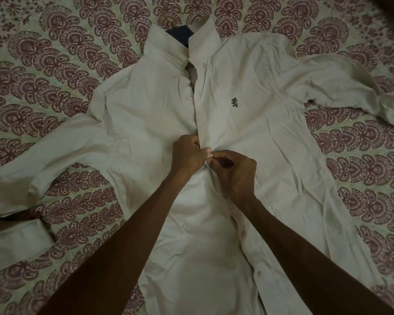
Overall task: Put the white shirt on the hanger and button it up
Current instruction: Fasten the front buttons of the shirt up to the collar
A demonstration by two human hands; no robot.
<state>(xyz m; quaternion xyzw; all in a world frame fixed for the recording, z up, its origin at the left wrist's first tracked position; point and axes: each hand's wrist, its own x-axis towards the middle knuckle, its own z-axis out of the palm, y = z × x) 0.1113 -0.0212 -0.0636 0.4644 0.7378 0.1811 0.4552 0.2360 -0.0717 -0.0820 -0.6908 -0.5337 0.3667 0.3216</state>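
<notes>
The white shirt [259, 137] lies front up on the bed, sleeves spread to both sides. A dark hanger [180, 34] sits inside the collar, its metal hook [172, 6] sticking out beyond it. My left hand [187, 153] pinches the left edge of the placket at mid-chest. My right hand [233, 172] pinches the right edge of the placket at the same spot, fingertips meeting the left hand's at a button. Above my hands the two fronts overlap; below them the shirt lies open with loose buttons along the right edge.
A patterned bedspread [66, 71] in maroon and pale green covers the whole surface under the shirt. The left sleeve cuff [18, 237] lies folded near the left edge. The right sleeve [355, 87] runs off the frame's right side.
</notes>
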